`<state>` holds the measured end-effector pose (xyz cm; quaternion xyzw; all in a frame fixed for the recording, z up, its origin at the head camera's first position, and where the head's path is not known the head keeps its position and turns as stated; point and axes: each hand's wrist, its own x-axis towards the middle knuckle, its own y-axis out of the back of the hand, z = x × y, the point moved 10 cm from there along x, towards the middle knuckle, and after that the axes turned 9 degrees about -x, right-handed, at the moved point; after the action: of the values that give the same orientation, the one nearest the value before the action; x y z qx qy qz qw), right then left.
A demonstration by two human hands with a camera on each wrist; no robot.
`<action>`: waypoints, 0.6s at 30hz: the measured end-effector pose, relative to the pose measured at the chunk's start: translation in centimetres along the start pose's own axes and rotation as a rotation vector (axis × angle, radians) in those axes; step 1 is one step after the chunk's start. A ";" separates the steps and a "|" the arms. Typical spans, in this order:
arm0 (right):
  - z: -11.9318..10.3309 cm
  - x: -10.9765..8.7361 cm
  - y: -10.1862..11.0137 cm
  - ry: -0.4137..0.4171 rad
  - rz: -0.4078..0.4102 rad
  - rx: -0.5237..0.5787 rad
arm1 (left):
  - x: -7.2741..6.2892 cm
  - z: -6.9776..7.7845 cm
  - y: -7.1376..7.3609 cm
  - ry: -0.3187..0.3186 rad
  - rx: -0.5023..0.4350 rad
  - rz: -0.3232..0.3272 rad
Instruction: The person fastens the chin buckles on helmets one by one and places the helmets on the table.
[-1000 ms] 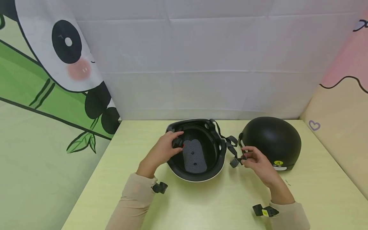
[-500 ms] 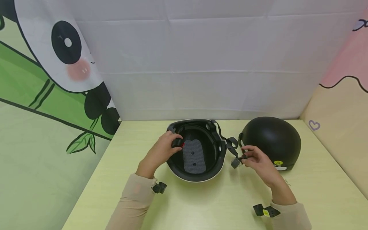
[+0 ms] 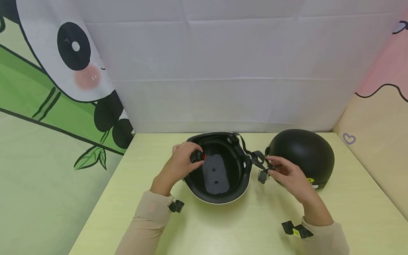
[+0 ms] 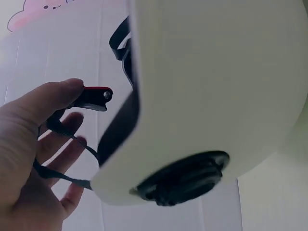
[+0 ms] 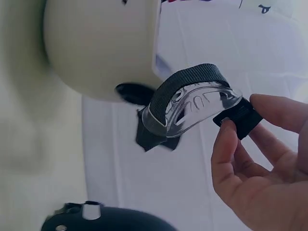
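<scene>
A white helmet (image 4: pixel 216 86) lies upside down on the table, its black inside and grey pad (image 3: pixel 216 173) facing up. At its left rim my left hand (image 3: pixel 181 161) pinches a black buckle piece with a red edge (image 4: pixel 96 98); straps (image 4: pixel 60 130) run from it to the helmet. On the other side my right hand (image 3: pixel 294 177) pinches a black buckle end (image 5: pixel 240 115) between thumb and fingertips. Beside that end, a clear plastic chin piece (image 5: pixel 202 106) sits on the black strap (image 5: pixel 192 74). A black dial (image 4: pixel 187 178) shows on the helmet's outer shell.
A black helmet (image 3: pixel 299 150) with a round yellow sticker sits dome up at the right, close behind my right hand. A white cloth backdrop (image 3: pixel 204 71) rises behind the pale table (image 3: pixel 223 230). Printed panels stand at both sides.
My left fingers have closed in on the red-edged buckle piece and lifted it slightly. My right hand has moved slightly up and right with the other buckle end. The white helmet has barely shifted.
</scene>
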<state>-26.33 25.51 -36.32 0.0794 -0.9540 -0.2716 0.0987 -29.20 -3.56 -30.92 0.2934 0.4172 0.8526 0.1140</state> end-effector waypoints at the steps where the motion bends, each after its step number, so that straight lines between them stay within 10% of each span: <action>1: -0.5 0.1 0.0 0.006 -0.002 -0.015 | 0.0 0.0 0.0 0.014 -0.008 -0.012; 18: -5.8 1.6 -1.3 0.087 0.024 -0.135 | 0.4 -0.1 0.4 0.034 -0.147 0.056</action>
<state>-26.38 21.20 -32.00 0.0728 -0.9293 -0.3302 0.1486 -29.56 -3.70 -30.52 0.2812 0.3471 0.8886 0.1042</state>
